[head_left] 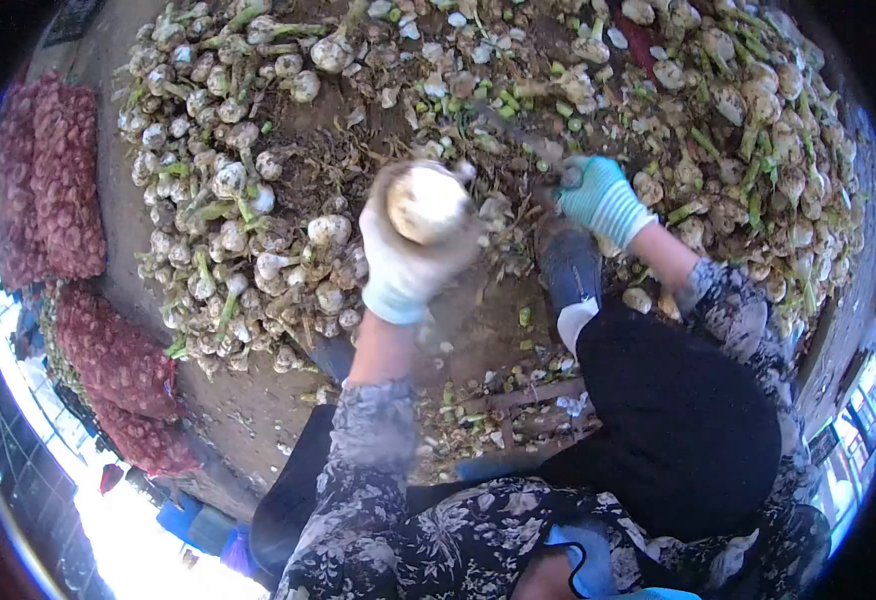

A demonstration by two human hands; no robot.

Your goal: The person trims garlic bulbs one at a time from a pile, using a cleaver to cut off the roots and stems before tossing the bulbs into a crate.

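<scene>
My left hand (398,265), in a white glove with a pale blue cuff, is closed around a garlic bulb (430,200), which is raised above the ground and slightly blurred. To its right, my right hand (598,198), in a teal striped glove, grips a knife (521,135) by its handle. The thin, dark blade points up and left, over the littered soil, apart from the bulb. Garlic bulbs with stems (233,180) are heaped left of my left hand. Another garlic heap (758,130) spreads beyond my right hand.
Red mesh sacks (68,180) full of garlic stand at the far left, with further sacks (123,355) below. Cut green stem pieces (508,100) and dry skins litter the ground ahead. My shoe (570,265) is planted just below my right hand.
</scene>
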